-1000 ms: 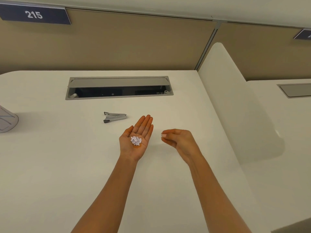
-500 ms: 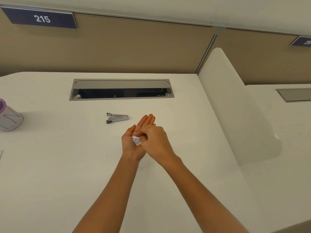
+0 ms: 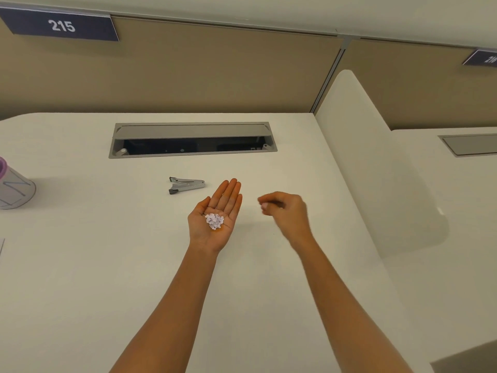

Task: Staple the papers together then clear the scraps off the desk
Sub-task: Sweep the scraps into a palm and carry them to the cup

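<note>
My left hand (image 3: 226, 201) lies palm up just above the white desk (image 3: 94, 278), fingers flat, with a small heap of white paper scraps (image 3: 214, 221) resting in the palm. To its right is my right hand (image 3: 285, 211), blurred, with fingertips pinched together and nothing visible between them. A small silver stapler (image 3: 186, 185) lies on the desk just left of and beyond my left fingertips. No stapled papers show apart from a thin sheet edge (image 3: 1, 249) at the far left border.
A cup with a purple rim (image 3: 14, 187) stands at the left edge. An open grey cable tray (image 3: 192, 140) is sunk into the desk at the back. A white rounded divider (image 3: 360, 168) walls off the right side.
Half a second ago my right hand was over my left palm at the scraps. It has since pulled away to the right. My left hand stayed put.
</note>
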Tool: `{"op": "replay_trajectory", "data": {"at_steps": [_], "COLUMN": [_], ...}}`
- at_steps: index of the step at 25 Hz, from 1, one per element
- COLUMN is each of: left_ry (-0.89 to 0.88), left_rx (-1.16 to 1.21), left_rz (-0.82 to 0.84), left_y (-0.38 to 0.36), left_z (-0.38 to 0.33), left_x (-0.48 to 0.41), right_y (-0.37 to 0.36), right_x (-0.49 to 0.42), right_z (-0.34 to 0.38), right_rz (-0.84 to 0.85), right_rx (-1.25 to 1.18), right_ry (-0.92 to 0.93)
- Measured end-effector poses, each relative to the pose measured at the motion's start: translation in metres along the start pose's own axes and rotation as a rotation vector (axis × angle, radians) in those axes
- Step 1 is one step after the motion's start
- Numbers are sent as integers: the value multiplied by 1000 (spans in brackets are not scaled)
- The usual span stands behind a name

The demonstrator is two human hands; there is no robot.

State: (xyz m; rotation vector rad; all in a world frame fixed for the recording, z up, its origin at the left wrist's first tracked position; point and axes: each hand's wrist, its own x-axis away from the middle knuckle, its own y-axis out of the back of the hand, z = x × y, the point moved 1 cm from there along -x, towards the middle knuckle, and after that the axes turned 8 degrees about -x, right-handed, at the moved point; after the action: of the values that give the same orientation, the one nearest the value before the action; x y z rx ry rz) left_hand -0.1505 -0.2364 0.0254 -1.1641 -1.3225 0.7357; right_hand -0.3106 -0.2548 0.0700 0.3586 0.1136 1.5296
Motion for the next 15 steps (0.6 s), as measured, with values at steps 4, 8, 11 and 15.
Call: {"op": "replay_trajectory", "data": {"at_steps": [4,8,11,15], "left_ry": [11,16,11,11], "left_rx": [-7,-17,-18,-21], "left_rz": [-10,-13,-18,-17], "left_y": [2,3,5,4], "left_z": [1,3,2,3], "left_x": [-3,-4,-3,-2], "right_y": [32,22,5,-1], "right_x": [-10,0,13,35], "right_z": [-59,-89,-93,-105], "right_rz": [-91,-30,32,169], "right_rx": [321,653,728,802], "right_ry": [-93,73,148,222]}}
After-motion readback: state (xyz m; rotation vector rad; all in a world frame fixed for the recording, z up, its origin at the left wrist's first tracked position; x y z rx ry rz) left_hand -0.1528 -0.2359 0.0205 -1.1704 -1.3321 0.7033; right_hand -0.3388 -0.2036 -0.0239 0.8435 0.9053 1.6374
